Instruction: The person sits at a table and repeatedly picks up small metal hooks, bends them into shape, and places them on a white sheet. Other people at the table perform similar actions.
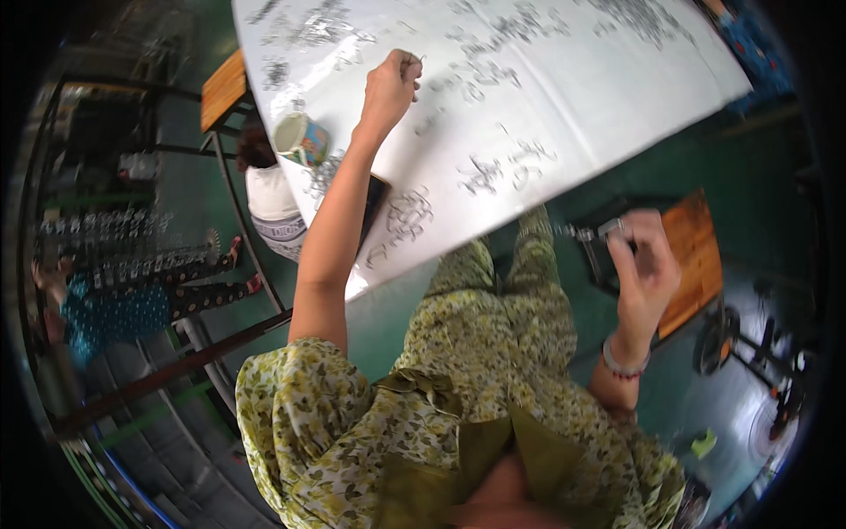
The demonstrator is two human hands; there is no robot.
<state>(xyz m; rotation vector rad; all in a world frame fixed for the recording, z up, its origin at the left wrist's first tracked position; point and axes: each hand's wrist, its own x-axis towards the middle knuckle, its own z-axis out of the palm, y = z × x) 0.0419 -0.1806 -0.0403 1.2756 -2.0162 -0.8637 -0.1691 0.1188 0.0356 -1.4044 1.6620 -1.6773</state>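
My left hand (390, 93) is over the white table (582, 115), its fingers pinched together. A thin, dark, wire-like piece (422, 59) sticks out from the fingertips. My right hand (650, 269) is raised off the table's near edge, thumb and fingers closed on a short string of shiny metal links (586, 233); motion blur hides its exact shape. Loose clusters of small bent metal pieces lie about the tabletop, among them one pile (407, 216) beside my left forearm and another pile (480, 176) nearer the middle.
A patterned mug (301, 139) and a dark flat object (374, 198) stand left on the table. Wooden stools (692, 256) (223, 93) flank it. One person (273, 198) sits at left; another (115, 304) is by a rack of hanging metal pieces (150, 264). A blue-patterned garment (758, 48) shows far right.
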